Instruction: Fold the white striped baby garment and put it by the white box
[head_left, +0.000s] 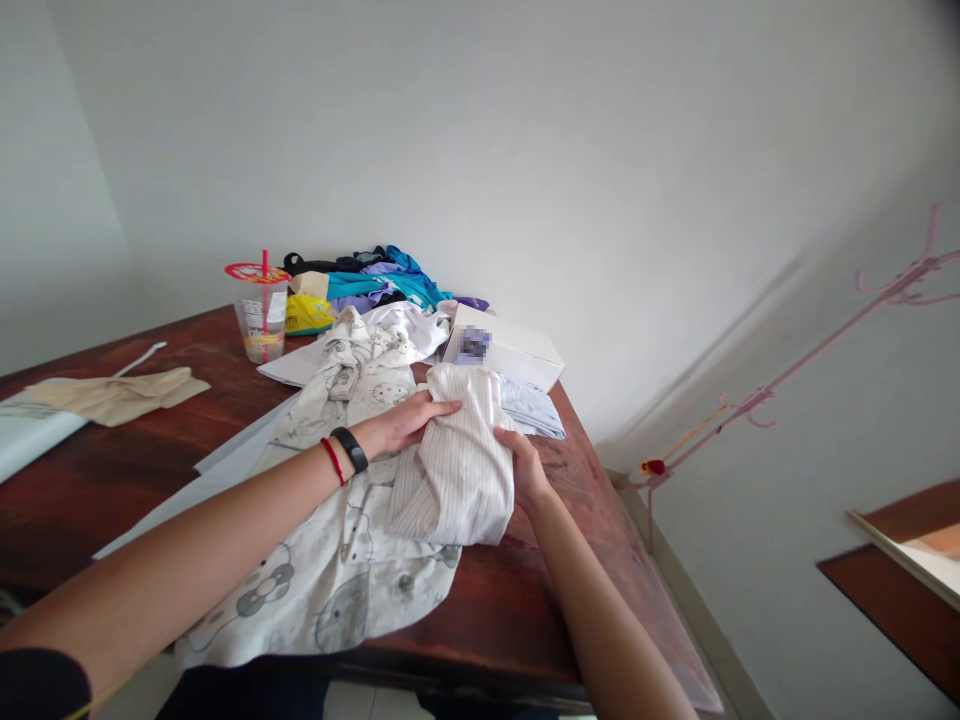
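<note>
A white garment with thin stripes (469, 470), partly folded, is held between my two hands over the table. My left hand (411, 420) grips its left side, thumb on top and fingers hidden beneath. On its right edge my right hand (525, 465) is closed, the thumb resting on the cloth. Under and left of it a white cloth with grey cartoon prints (322, 600) spreads down to the table's front edge. Just beyond my right hand lies a folded light-blue garment (534, 405), beside a white box (517, 345).
A plastic cup with a red straw (262, 315) stands at the back left, by a heap of coloured clothes (390, 275). A beige cloth (124, 393) lies on the wooden table (180, 440). A pink coat rack (757, 400) leans along the right wall.
</note>
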